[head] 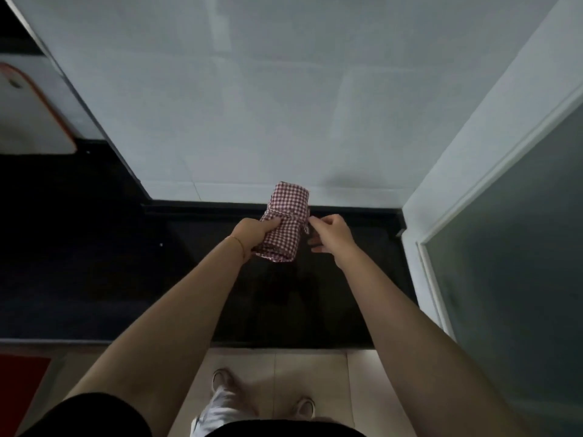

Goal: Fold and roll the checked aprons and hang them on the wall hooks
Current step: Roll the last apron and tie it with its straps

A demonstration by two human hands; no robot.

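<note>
A glossy black stone surface (331, 279) runs along the white wall; at far left, a white orange-rimmed board (34, 121) stands on it.

One rolled checked apron (285, 223) is in view. Two hands: the left hand (252, 233) and the right hand (331, 238). One dark bench (94, 247), one orange-edged board (34, 118), one red mat (19, 383), two shoes (220, 378).

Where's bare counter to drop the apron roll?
Dark counter below both hands, bordered by the white wall and glass door. Left stretch is bare up to the cutting board. Crowded only where left hand and right hand hold the rolled apron.
</note>
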